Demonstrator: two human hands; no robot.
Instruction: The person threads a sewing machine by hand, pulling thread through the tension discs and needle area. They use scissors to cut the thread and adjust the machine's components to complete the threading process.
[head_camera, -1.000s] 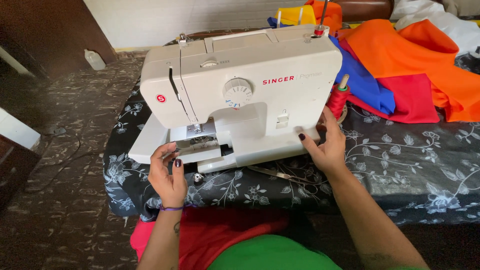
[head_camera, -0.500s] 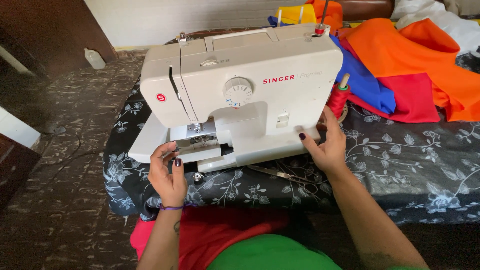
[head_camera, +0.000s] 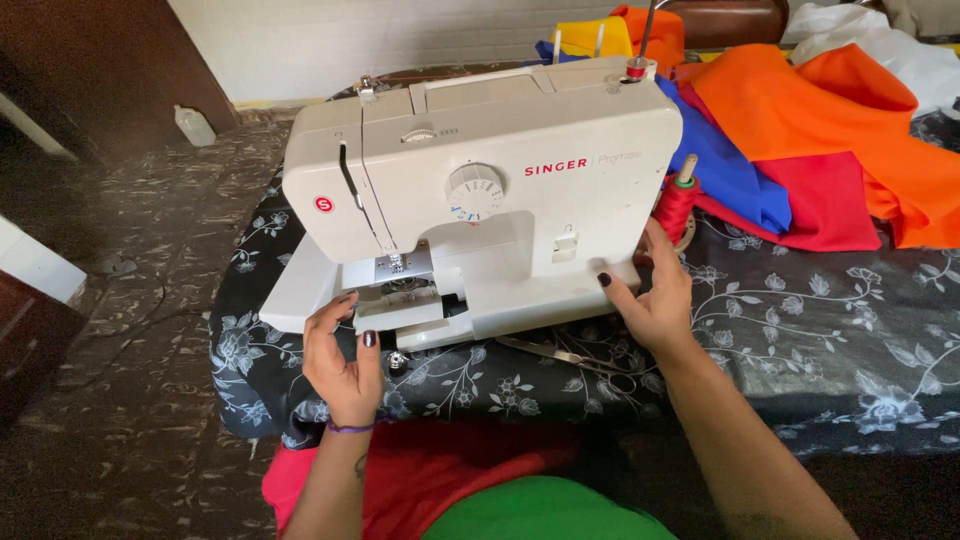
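A white sewing machine (head_camera: 500, 190) stands on a table covered with a black floral cloth (head_camera: 800, 330). My left hand (head_camera: 342, 360) is at the machine's front left, fingertips on the small compartment below the needle plate, thumb near a small metal bobbin (head_camera: 395, 358) on the cloth. My right hand (head_camera: 650, 300) rests flat against the machine's right base, fingers spread, beside a red thread spool (head_camera: 676, 205). A pair of metal scissors (head_camera: 560, 353) lies on the cloth in front of the machine.
Orange, red and blue fabrics (head_camera: 820, 150) are piled at the table's right rear, with a yellow piece (head_camera: 595, 38) behind the machine. A plastic bottle (head_camera: 195, 125) stands on the patterned floor by the wall. Dark furniture (head_camera: 30, 350) sits at far left.
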